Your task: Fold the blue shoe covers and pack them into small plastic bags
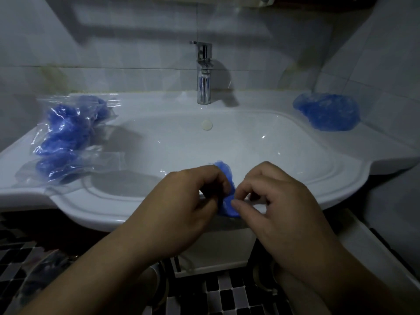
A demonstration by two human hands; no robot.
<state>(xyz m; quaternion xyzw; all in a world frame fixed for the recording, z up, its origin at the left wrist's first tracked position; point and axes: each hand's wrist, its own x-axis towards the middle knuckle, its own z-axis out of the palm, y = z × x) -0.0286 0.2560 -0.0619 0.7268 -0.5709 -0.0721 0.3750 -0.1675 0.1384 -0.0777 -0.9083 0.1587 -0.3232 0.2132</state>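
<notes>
Task's thing: a blue shoe cover (226, 176), bunched into a narrow strip, is held in the air over the front edge of the sink (341, 169), at its middle.
Left grip (181, 201): this bare hand is curled round the strip from the left side, and the far end of the cover sticks out past its fingers.
Right grip (279, 201): thumb and forefinger pinch the near end of the same strip from the right.
Deciding relation: the cover lies directly between the two grips. Its long axis runs away from the person, from the front edge toward the bowl. Both grips already touch it, so neither is nearer.
Step, as I judge it: folding or rolling the strip shorter; bagging not yet begun for this one.
Filled containers: clear plastic bags (68, 133) lie heaped along the sink's left edge, each with blue covers inside.
Loose stock: unfolded covers (327, 112) are piled on the far right corner, well apart from the grips.
Empty bag: I cannot make one out for certain.
Other: the faucet (204, 73) stands at the middle of the back edge.
</notes>
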